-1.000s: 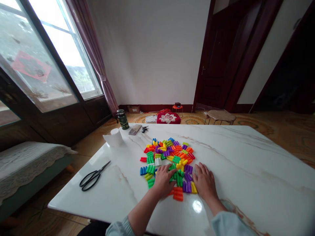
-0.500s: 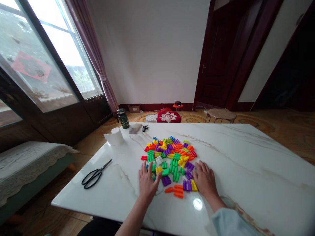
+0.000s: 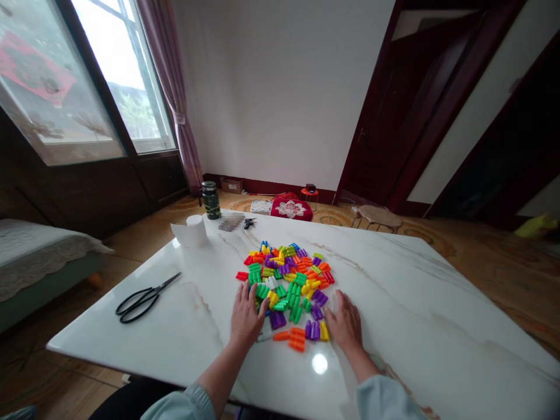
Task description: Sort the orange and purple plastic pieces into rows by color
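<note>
A heap of bullet-shaped plastic building blocks (image 3: 295, 297) in green, purple, orange, yellow, red, blue and white lies on the white marble-patterned table (image 3: 394, 303). My left hand (image 3: 247, 315) rests at the heap's near left edge, fingers apart, the fingertips touching or just over green and yellow blocks. On the other side, my right hand (image 3: 346, 322) lies palm down with spread fingers, its thumb close to purple blocks (image 3: 312, 330) and a yellow block (image 3: 324, 331). Orange blocks (image 3: 296, 338) sit nearest to me, between the hands. Neither hand holds anything visible.
Black-handled scissors (image 3: 146, 298) lie on the left of the table. Farther back stand a white paper roll (image 3: 195, 230) and a dark green bottle (image 3: 210, 200), with a small black-handled tool (image 3: 249, 223) nearby. A round stool (image 3: 378, 217) is beyond the table's far edge.
The camera view has tilted and shifted, so the table and blocks appear farther left. Both hands keep nearly the same places beside the heap, and the blocks look unmoved.
</note>
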Action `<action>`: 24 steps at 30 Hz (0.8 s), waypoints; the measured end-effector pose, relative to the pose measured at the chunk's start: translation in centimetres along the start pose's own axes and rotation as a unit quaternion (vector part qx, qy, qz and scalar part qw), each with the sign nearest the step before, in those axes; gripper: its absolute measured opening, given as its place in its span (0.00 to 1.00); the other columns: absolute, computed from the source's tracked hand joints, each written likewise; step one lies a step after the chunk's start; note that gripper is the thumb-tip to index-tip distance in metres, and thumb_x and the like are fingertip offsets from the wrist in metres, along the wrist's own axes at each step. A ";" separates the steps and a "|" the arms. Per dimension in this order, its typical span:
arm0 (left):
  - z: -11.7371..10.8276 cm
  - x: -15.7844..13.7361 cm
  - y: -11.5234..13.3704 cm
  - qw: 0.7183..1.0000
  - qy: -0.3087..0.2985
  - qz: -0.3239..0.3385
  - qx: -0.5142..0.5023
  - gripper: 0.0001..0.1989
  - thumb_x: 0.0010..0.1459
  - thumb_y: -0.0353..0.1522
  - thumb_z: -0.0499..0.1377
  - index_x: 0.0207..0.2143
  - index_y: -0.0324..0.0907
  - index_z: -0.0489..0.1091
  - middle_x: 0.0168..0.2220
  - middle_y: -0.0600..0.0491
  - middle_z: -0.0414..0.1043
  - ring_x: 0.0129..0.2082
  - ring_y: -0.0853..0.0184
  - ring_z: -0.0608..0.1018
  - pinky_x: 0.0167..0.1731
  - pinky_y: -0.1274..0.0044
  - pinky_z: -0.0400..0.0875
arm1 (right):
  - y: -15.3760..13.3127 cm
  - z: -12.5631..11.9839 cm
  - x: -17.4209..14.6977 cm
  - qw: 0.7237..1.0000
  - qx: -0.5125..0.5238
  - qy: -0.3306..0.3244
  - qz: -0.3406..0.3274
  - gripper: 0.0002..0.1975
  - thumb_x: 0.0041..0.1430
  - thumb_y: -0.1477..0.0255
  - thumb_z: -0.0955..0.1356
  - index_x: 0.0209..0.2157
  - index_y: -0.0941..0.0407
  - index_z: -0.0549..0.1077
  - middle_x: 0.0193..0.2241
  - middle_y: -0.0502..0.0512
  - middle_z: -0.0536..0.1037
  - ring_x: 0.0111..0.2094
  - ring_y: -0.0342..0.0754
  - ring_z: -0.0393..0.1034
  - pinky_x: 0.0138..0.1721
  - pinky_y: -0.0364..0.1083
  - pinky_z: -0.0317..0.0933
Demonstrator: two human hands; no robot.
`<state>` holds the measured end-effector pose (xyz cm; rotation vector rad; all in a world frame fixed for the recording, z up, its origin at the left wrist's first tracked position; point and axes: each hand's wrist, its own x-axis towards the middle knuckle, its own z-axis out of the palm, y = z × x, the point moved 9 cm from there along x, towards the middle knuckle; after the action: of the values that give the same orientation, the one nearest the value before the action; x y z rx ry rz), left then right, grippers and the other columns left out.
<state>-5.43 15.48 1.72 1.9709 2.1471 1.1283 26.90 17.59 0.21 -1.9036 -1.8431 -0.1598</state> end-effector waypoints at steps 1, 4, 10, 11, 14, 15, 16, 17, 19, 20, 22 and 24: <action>0.0 -0.1 0.1 1.000 0.004 0.003 0.005 0.28 0.62 0.46 0.53 0.58 0.39 0.65 0.64 0.41 0.59 0.66 0.51 0.57 0.62 0.57 0.59 | 0.5 0.2 0.5 1.000 0.013 -0.011 0.008 0.29 0.60 0.64 0.61 0.60 0.59 0.59 0.58 0.65 0.69 0.59 0.56 0.61 0.58 0.54 0.54; 0.0 -0.2 0.2 1.000 0.010 0.008 0.021 0.28 0.62 0.46 0.53 0.57 0.37 0.66 0.63 0.40 0.61 0.65 0.50 0.59 0.61 0.57 0.60 | 2.0 0.7 3.1 0.994 0.078 -0.049 0.060 0.28 0.60 0.60 0.59 0.59 0.59 0.62 0.53 0.63 0.74 0.54 0.55 0.67 0.55 0.51 0.59; 0.0 -0.2 0.3 0.999 0.009 0.010 0.039 0.28 0.62 0.47 0.52 0.58 0.39 0.65 0.63 0.42 0.61 0.65 0.50 0.60 0.61 0.58 0.61 | 1.6 1.6 9.8 0.976 0.168 -0.044 0.133 0.31 0.58 0.56 0.57 0.55 0.62 0.65 0.54 0.68 0.71 0.56 0.57 0.65 0.54 0.51 0.60; 0.1 -0.2 0.3 0.999 0.008 0.011 0.041 0.28 0.62 0.47 0.52 0.58 0.40 0.65 0.63 0.42 0.61 0.65 0.50 0.60 0.61 0.58 0.61 | 1.0 2.1 10.4 0.975 0.175 -0.048 0.131 0.31 0.58 0.55 0.57 0.55 0.61 0.66 0.54 0.68 0.72 0.57 0.58 0.65 0.54 0.52 0.60; 0.2 -0.3 0.3 0.999 0.007 0.012 0.045 0.27 0.62 0.47 0.52 0.58 0.40 0.65 0.63 0.42 0.61 0.65 0.51 0.60 0.61 0.58 0.62 | -1.0 3.3 11.3 0.968 0.219 -0.059 0.112 0.31 0.58 0.51 0.56 0.52 0.58 0.69 0.52 0.65 0.74 0.55 0.57 0.67 0.52 0.53 0.62; 0.2 -0.3 0.3 0.999 0.009 0.011 0.045 0.27 0.62 0.46 0.52 0.58 0.41 0.65 0.63 0.43 0.61 0.65 0.51 0.59 0.61 0.58 0.62 | -1.6 3.5 11.4 0.965 0.235 -0.060 0.100 0.31 0.59 0.50 0.55 0.51 0.57 0.70 0.51 0.63 0.75 0.54 0.56 0.68 0.52 0.53 0.63; 0.2 -0.3 0.3 0.999 0.011 0.010 0.045 0.27 0.62 0.46 0.53 0.58 0.41 0.65 0.63 0.43 0.61 0.65 0.51 0.59 0.61 0.58 0.62 | -2.1 3.6 11.3 0.962 0.252 -0.059 0.088 0.31 0.60 0.50 0.54 0.50 0.56 0.71 0.50 0.62 0.76 0.53 0.55 0.69 0.51 0.52 0.63; 0.2 -0.3 0.4 0.999 0.012 0.010 0.045 0.26 0.62 0.45 0.53 0.57 0.41 0.65 0.63 0.43 0.61 0.65 0.51 0.60 0.61 0.58 0.62 | -2.4 3.6 11.3 0.958 0.269 -0.054 0.078 0.31 0.61 0.51 0.53 0.51 0.56 0.71 0.49 0.62 0.76 0.52 0.54 0.69 0.50 0.51 0.64; 0.1 -0.3 0.5 0.999 0.009 0.009 0.044 0.26 0.62 0.45 0.52 0.57 0.40 0.66 0.63 0.42 0.61 0.65 0.51 0.60 0.61 0.58 0.62 | -2.5 3.2 10.9 0.955 0.286 -0.035 0.069 0.31 0.63 0.52 0.52 0.51 0.58 0.70 0.48 0.63 0.76 0.51 0.54 0.70 0.49 0.51 0.64; 0.1 -0.2 0.6 0.999 0.007 0.008 0.042 0.27 0.62 0.45 0.52 0.57 0.39 0.66 0.63 0.41 0.61 0.65 0.50 0.60 0.61 0.58 0.61 | -2.2 2.8 10.6 0.957 0.282 -0.021 0.070 0.31 0.63 0.53 0.51 0.51 0.59 0.70 0.49 0.65 0.76 0.51 0.55 0.69 0.50 0.51 0.64; -0.1 -0.1 0.9 0.999 0.001 0.005 0.036 0.27 0.62 0.45 0.52 0.57 0.38 0.66 0.63 0.40 0.61 0.65 0.50 0.60 0.61 0.57 0.61 | -1.4 1.9 9.7 0.966 0.249 0.007 0.069 0.32 0.63 0.53 0.52 0.51 0.61 0.69 0.51 0.68 0.74 0.54 0.57 0.67 0.54 0.54 0.61; -0.5 -0.1 1.1 1.000 -0.004 0.000 0.029 0.27 0.62 0.45 0.52 0.57 0.39 0.65 0.63 0.41 0.61 0.65 0.50 0.59 0.61 0.57 0.60 | -0.9 1.1 8.3 0.979 0.198 0.019 0.048 0.32 0.62 0.53 0.52 0.51 0.62 0.69 0.53 0.70 0.71 0.56 0.58 0.64 0.56 0.55 0.58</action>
<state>-4.70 15.11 2.55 1.9950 2.1997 1.0673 26.50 25.53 2.84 -1.6893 -1.6102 0.1911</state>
